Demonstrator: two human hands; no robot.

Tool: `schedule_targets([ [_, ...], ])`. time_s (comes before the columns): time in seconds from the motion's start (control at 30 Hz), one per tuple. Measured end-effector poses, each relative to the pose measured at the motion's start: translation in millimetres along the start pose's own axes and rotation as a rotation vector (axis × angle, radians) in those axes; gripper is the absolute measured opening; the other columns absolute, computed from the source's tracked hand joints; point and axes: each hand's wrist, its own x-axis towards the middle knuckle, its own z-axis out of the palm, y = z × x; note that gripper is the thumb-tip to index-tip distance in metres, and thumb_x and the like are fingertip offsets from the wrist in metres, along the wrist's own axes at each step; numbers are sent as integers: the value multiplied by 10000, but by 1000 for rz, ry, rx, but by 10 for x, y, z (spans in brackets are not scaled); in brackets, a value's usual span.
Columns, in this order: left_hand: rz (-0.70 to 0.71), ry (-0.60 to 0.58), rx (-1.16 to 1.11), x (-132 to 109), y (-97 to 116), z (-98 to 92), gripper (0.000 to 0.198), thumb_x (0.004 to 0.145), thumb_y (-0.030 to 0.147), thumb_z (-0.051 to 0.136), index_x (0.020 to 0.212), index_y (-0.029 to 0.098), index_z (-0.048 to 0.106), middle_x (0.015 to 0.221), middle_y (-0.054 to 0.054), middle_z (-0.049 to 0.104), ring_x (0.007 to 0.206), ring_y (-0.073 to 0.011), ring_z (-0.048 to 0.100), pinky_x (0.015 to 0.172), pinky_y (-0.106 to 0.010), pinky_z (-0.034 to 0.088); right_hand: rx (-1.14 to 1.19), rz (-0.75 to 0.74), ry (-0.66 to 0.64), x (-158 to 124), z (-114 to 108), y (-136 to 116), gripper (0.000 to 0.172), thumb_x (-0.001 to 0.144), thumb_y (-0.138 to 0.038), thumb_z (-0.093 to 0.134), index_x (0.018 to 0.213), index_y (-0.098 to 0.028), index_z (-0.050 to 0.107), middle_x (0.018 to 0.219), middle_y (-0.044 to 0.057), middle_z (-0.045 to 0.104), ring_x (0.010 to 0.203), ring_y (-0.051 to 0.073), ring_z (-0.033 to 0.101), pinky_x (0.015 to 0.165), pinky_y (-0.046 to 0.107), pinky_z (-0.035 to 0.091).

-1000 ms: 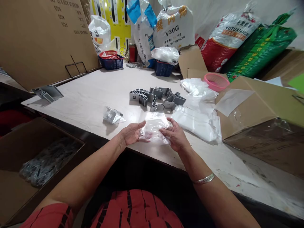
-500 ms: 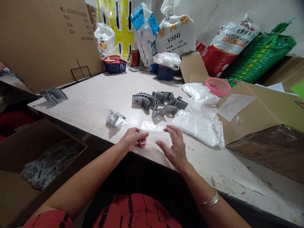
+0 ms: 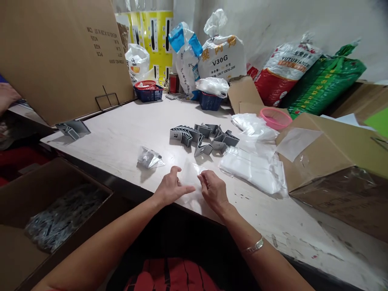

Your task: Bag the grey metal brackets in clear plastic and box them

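A small clear plastic bag (image 3: 190, 178) lies flat on the white table (image 3: 127, 121) near its front edge. My left hand (image 3: 171, 189) rests on the bag's left side, fingers stretched over it. My right hand (image 3: 213, 190) pinches the bag's upper right edge with curled fingers. Just beyond the bag lies a cluster of grey metal brackets (image 3: 201, 136). One bagged bracket (image 3: 149, 158) sits to the left of my hands. A stack of empty clear bags (image 3: 251, 167) lies to the right.
A cardboard box (image 3: 333, 161) stands at the right. A lower box holding packed parts (image 3: 57, 218) sits left of the table. Sacks (image 3: 222, 54), small baskets (image 3: 148, 91) and a pink bowl (image 3: 274, 117) line the back. More brackets (image 3: 72, 128) rest at the far left corner.
The bag was held up between both hands; now it lies flat on the table. Both hands came down and nearer the front edge, the right one closing on the bag's edge.
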Motion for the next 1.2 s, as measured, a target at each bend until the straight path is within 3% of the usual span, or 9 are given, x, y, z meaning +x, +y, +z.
schedule_targets([
  [0.13,-103,83,-153,3,27,18,465,664,342,661,988,152,386,425,81,485,339,-89,442,340,-178,343,192,-44,-45,-30,-62,-159,198,823,-368,471,738,-192,507,768,37,561,695,146,530,616,267,431],
  [0.3,-76,153,-274,68,-12,52,493,632,358,696,951,157,379,390,84,484,286,-78,410,311,-160,304,181,-50,-138,-129,-38,-264,323,672,-481,627,735,-187,508,838,59,552,755,180,540,647,308,456],
  [0.47,-32,157,-235,77,-41,46,529,661,430,643,1007,158,351,407,75,494,285,-93,405,307,-178,310,204,12,-130,-130,58,-179,199,792,-313,501,633,-194,516,809,52,554,718,157,551,627,295,464],
  [0.57,46,151,19,23,-63,5,610,665,517,597,1088,145,361,468,47,514,362,-132,476,368,-216,368,129,10,-91,-70,67,-102,184,806,-235,459,637,-194,518,810,54,561,720,160,554,624,295,465],
  [0.67,293,247,517,-57,-106,-28,673,603,528,650,1124,158,441,658,-31,566,634,-214,579,533,-279,441,-18,-154,-83,3,57,-74,175,824,-202,433,686,-179,538,886,93,578,750,174,558,621,302,461],
  [0.8,582,440,1003,-98,-217,-75,273,746,357,548,934,166,596,1011,-150,523,879,-266,523,634,-325,449,-189,-452,-52,94,55,-118,188,852,-226,439,720,-172,561,935,121,602,837,202,556,662,323,451],
  [0.9,713,544,1150,-76,-321,-140,180,776,165,443,735,139,616,934,-146,531,768,-214,527,598,-294,441,-213,-596,-46,162,76,-152,181,859,-233,445,734,-178,564,906,98,620,851,186,555,682,307,447],
  [1.0,818,545,1212,-73,-414,-210,208,742,92,411,759,129,615,756,-99,539,651,-185,514,556,-278,431,-209,-670,-80,220,125,-144,190,867,-221,426,744,-180,566,891,82,629,835,170,563,692,302,444],
  [1.2,900,612,1241,-120,-535,-244,238,774,92,408,923,97,594,609,-54,534,511,-164,485,477,-271,374,25,-519,-169,373,248,22,218,857,-337,445,765,-183,569,810,62,616,716,147,569,623,268,458],
])
